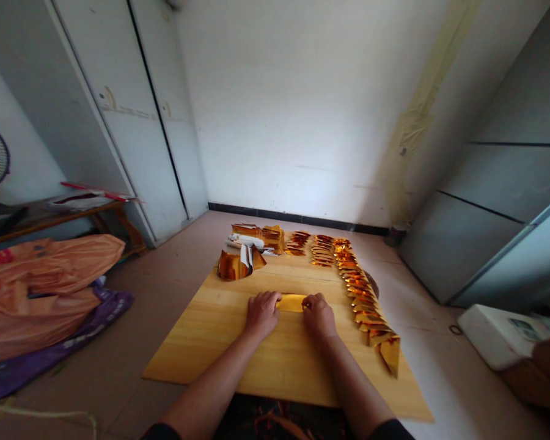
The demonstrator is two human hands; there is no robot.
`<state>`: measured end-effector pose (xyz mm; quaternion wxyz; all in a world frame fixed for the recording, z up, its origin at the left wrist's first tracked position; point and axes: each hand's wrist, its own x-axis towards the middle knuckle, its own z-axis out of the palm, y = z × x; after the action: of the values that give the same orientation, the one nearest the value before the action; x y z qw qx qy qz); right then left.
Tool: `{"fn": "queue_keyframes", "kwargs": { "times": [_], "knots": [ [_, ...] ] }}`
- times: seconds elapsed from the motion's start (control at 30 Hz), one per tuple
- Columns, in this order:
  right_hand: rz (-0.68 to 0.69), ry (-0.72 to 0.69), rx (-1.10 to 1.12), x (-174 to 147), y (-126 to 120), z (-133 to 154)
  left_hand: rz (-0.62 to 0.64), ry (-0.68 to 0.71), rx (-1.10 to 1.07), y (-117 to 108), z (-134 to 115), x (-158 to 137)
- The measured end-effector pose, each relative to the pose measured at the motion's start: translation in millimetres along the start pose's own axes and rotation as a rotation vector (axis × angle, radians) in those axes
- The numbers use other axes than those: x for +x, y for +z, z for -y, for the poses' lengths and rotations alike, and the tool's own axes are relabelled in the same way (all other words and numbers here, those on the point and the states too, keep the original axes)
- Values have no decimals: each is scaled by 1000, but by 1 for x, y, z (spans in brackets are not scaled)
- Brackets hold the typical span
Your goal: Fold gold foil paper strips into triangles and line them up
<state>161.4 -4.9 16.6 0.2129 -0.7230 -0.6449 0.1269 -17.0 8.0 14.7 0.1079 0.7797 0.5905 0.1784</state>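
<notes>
A strip of shiny gold foil paper [292, 303] lies on the wooden board [201, 342], stretched between my hands. Its left end is gripped by my left hand [262, 313], with the fingers closed and curled. At the other end my right hand [319, 314] pinches the paper near its edge. Beyond my left hand stands a curved stack of gold foil sheets [233, 264]. To the right of my right hand runs a long row of folded gold foil pieces [360, 293], overlapping one another down to the board's near right side.
Two shorter rows of folded foil [322, 250] and a bundle of white paper [245, 241] sit at the board's far edge. Orange and purple bags [50, 299] lie on the left. A white box [497, 336] is on the floor at right, near a grey refrigerator-like cabinet [499, 177].
</notes>
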Motion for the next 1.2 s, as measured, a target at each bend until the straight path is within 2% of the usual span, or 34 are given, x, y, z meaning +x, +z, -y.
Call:
{"fn": "queue_keyframes", "kwargs": {
  "times": [0.4, 0.67, 0.9, 1.0, 1.13, 1.2],
  "knots": [
    [-51, -48, 17, -7, 5, -1, 9, 54, -61, -7, -1, -6],
    [-34, -145, 124, -14, 1, -4, -75, 83, -126, -6, 0, -5],
    [-36, -167, 110, -13, 8, -12, -22, 49, -89, -7, -3, -6],
    [-72, -178, 166, -13, 11, -18, -8, 32, -99, -9, -4, -7],
    [-98, -134, 276, -12, 15, -23, -48, 21, -132, -7, -4, -7],
    [-120, -157, 306, -11, 18, -24, -66, 30, -147, -5, -3, -7]
  ]
}}
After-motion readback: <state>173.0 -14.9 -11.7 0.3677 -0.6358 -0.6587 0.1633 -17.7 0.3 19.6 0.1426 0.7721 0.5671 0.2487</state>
